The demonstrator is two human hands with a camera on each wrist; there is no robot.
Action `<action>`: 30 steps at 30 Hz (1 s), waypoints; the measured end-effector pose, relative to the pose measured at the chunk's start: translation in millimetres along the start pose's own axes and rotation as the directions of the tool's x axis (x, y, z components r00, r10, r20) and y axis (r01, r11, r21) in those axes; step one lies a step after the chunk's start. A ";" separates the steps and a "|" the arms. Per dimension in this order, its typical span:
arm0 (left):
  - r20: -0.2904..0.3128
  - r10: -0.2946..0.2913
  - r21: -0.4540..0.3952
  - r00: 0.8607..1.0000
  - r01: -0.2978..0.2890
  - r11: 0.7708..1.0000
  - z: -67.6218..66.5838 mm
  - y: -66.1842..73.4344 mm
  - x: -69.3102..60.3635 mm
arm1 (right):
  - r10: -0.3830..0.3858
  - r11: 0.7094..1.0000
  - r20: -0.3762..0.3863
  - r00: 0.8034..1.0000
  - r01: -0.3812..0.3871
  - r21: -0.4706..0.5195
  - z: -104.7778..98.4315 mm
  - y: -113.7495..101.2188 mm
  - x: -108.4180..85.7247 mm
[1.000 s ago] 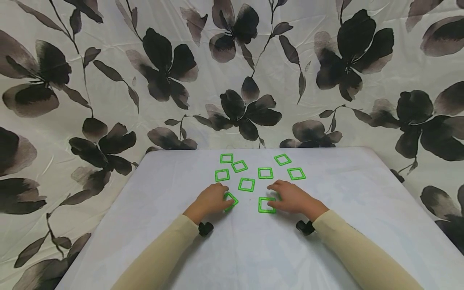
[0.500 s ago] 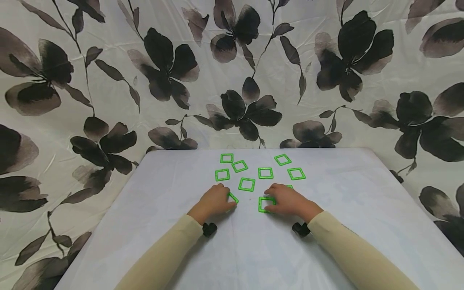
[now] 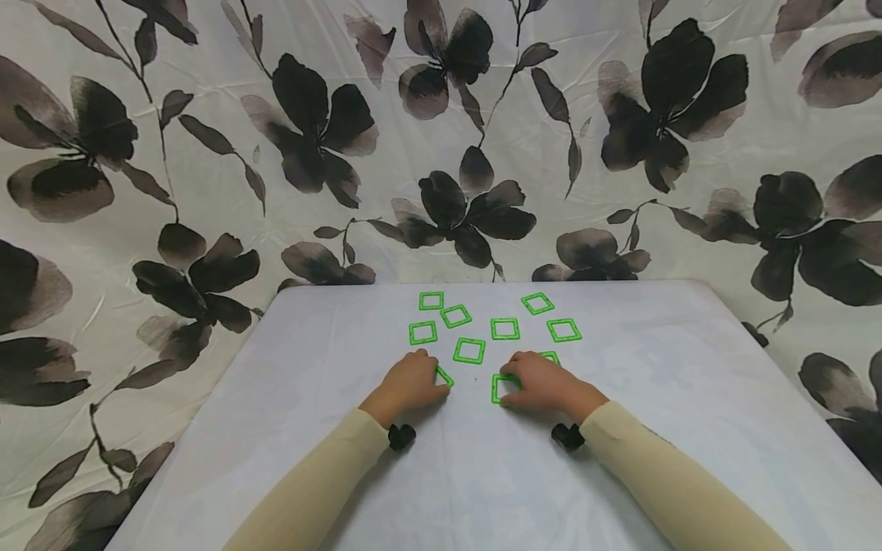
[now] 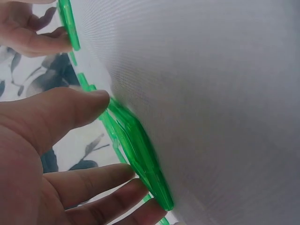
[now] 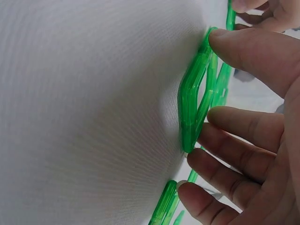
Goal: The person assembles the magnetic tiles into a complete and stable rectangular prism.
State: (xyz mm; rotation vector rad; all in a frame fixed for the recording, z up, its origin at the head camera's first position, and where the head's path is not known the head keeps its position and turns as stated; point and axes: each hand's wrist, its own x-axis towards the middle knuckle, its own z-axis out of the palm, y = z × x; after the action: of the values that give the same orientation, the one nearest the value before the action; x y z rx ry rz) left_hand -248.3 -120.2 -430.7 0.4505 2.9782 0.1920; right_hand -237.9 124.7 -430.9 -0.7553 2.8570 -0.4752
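Note:
Green see-through square frames, magnetic tiles by their look, lie flat on the white table. In the head view my left hand (image 3: 409, 384) is over one tile (image 3: 445, 376), mostly covered by the fingers. The left wrist view shows my thumb at one corner of this tile (image 4: 140, 145) and fingertips along the opposite side. My right hand (image 3: 546, 384) holds another tile (image 3: 494, 389) at the front. In the right wrist view my thumb touches that tile's (image 5: 188, 105) upper corner, with fingers against its lower end. A further tile (image 3: 553, 357) is partly hidden behind the right hand.
Several more green tiles lie farther back, among them a middle tile (image 3: 467, 361), a left tile (image 3: 423, 342) and a right tile (image 3: 568, 340). The white table (image 3: 448, 482) ends at a flower-patterned cloth backdrop (image 3: 386, 153). Both wrists wear small black devices.
My left hand has shifted slightly right and closed in on its tile. My right hand has moved a little left, closing round the front tile and uncovering part of the tile behind it.

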 end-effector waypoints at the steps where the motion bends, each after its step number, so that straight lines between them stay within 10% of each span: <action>1: -0.001 0.001 -0.003 1.000 -0.001 1.000 0.1 -0.1 -0.2 | 0.002 1.000 0.002 1.000 -0.002 -0.002 0.2 -0.2 -0.2; 30: 0.037 0.126 -0.053 0.991 -0.124 0.991 0.0 9.2 4.9 | -0.002 1.000 0.005 1.000 0.002 -0.001 3.2 -1.8 5.3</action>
State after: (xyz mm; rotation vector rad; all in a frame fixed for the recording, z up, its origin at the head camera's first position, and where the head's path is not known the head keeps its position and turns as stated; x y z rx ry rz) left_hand -250.3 -110.1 -429.9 0.6271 2.8999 0.2667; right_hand -240.9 119.7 -433.6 -0.7586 2.8522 -0.4712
